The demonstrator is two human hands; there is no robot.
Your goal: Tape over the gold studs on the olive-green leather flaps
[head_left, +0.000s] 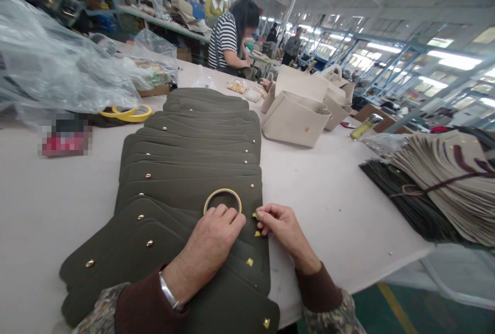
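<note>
A bench (317, 184) bearing overlapping dark green panels (185, 171), two hands near their right edge.
Bench top shows broadly between that edge and a tied bundle (444, 184) farther right. The left hand (212, 236), over the panels, has its grip closed on the near rim of a tape roll (223, 190); the right hand (280, 224), at the edge, pinches a yellow scrap (254, 215).

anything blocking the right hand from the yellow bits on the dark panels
Nothing visible: the right hand is at one yellow bit, and the left hand lies farther left, over the dark panels.
</note>
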